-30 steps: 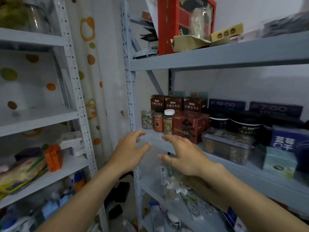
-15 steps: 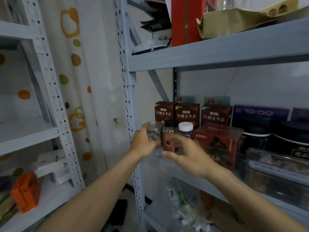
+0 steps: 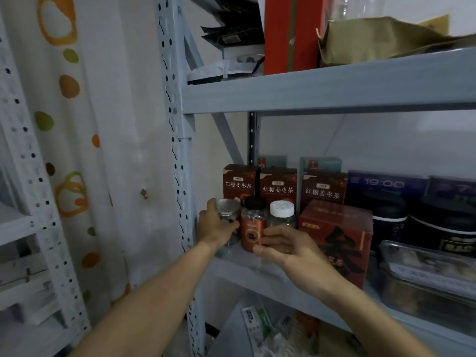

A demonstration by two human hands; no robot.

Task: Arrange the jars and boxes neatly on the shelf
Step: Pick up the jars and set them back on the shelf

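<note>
Since half a second ago, the left hand [image 3: 215,226] keeps its curled grip on the silver-lidded clear jar [image 3: 228,213] at the grey metal shelf's [image 3: 257,269] left end, while the right hand [image 3: 288,247] has closed in, fingers now wrapped round the orange black-capped jar [image 3: 253,228] beside it.

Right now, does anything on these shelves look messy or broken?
Yes. On the top shelf a crumpled brown paper bag sprawls over the edge, torn open. Below, the three jars stand upright in a row: silver-lidded, orange, white-capped. Nothing looks spilled.
</note>
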